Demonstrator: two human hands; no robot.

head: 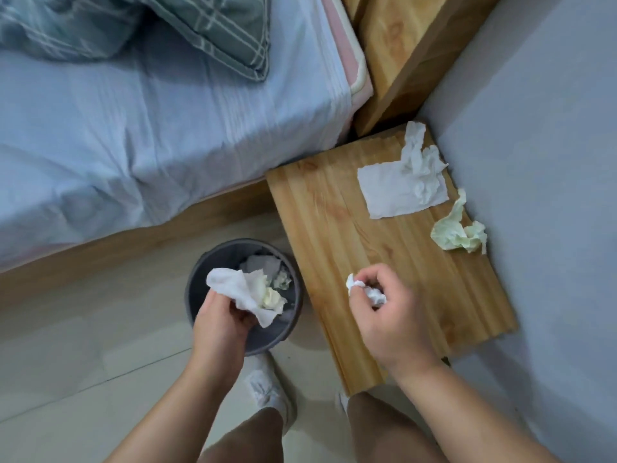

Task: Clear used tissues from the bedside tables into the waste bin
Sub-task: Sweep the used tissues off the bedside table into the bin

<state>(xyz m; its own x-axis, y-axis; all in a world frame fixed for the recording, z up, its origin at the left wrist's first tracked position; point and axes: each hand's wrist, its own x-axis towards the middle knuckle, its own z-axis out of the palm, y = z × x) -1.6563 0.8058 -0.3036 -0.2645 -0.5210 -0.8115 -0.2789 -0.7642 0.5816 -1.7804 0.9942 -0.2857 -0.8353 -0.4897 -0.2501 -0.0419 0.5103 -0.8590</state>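
Observation:
My left hand [222,324] holds a bunch of white and cream tissues [248,294] right over the grey waste bin [203,267] on the floor. More crumpled tissues lie inside the bin. My right hand [389,315] is closed on a small crumpled white tissue [375,295] above the near part of the wooden bedside table [334,235]. On the table's far side lie a flat white tissue [397,188] with a crumpled end and a crumpled pale green tissue [459,233] near the wall.
The bed with a light blue sheet [150,128] and a green plaid pillow [213,31] fills the upper left. A wooden headboard [397,51] stands behind the table. A pale wall [541,128] runs along the right. My feet in white socks [267,389] stand on the tiled floor.

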